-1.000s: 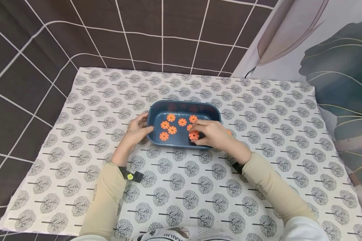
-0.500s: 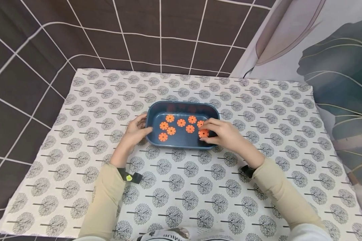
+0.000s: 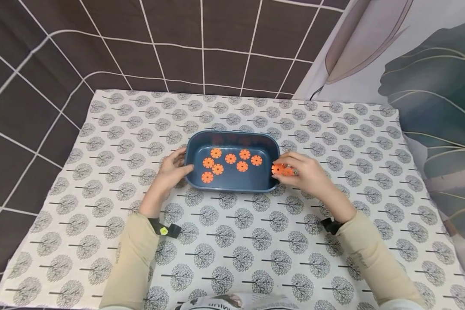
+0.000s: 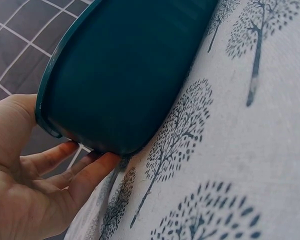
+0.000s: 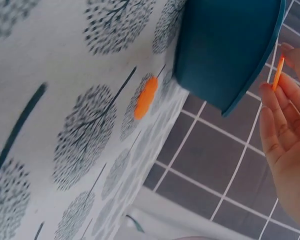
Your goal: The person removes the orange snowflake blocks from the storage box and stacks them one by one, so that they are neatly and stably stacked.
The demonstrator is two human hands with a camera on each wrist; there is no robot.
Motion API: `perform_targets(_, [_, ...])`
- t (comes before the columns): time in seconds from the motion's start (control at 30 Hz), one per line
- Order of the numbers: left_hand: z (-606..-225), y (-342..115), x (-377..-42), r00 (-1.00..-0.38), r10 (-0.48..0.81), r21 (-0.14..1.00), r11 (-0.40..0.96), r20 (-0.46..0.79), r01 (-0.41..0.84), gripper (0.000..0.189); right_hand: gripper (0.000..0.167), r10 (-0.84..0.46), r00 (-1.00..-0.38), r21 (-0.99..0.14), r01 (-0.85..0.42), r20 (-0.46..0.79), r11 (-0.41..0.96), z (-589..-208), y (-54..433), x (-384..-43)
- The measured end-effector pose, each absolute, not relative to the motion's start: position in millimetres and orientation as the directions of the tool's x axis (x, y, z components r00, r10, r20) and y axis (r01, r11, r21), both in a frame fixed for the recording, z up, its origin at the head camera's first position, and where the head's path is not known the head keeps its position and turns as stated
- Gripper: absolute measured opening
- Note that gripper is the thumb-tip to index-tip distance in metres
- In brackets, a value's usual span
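A dark blue rectangular plastic box (image 3: 232, 189) sits on the cloth, with several orange notched discs (image 3: 242, 166) lying flat on its floor. My left hand (image 3: 172, 171) holds the box's left end, thumb over the rim and fingers against the outer wall, as the left wrist view also shows. At the right rim, my right hand (image 3: 304, 171) pinches an orange notched disc (image 3: 277, 169) between thumb and fingers, seen edge-on above the rim in the right wrist view. Another orange disc (image 5: 146, 98) lies on the cloth outside the box's right end, partly behind the right hand in the head view.
A white cloth (image 3: 232, 241) printed with grey trees covers the table. Behind it and to the left hangs a dark curtain (image 3: 178, 60) with white grid lines. To the right hangs a leaf-patterned curtain (image 3: 430, 107). Printed paper or fabric shows at the front edge.
My right hand has moved right with the pinched disc, from inside the box to its right rim, uncovering other discs on the box floor. The left hand keeps its hold on the box.
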State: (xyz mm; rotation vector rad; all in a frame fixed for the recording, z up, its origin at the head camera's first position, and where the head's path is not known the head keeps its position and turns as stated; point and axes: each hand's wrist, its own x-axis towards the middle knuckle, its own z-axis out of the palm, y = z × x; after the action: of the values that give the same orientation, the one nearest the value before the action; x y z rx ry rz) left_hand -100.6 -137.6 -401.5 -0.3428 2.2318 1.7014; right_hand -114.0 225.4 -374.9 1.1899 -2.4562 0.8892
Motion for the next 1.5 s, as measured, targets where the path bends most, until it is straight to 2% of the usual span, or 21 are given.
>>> perform_targets(0.43, [-402.1,-140.6,-98.2,-0.925,-0.003,0.894,0.256,-0.38,-0.368,0.069,0.035,-0.536,-0.744,-0.439,-0.669,0.4,0.6,-381.3,251.2,-110.7])
perform_targets(0.77, [-401.1,-140.3,-97.7,-0.926,-0.009,0.896,0.249,-0.377,-0.367,0.069,0.034,-0.56,-0.755,-0.41,-0.656,0.342,0.633,-392.9,258.1,-114.2])
perform_targets(1.2, [-401.7,-138.6,-99.2,-0.927,-0.005,0.898,0.248,-0.374,-0.364,0.07,0.033,-0.524,-0.839,-0.36,-0.538,0.144,0.762,-401.7,255.5,-120.8])
perform_targets(1.5, [-401.4,-137.8,-99.5,-0.926,-0.004,0.898,0.243,-0.378,-0.367,0.07,0.032,-0.502,-0.861,-0.311,-0.5,0.077,0.809,-406.8,253.6,-123.8])
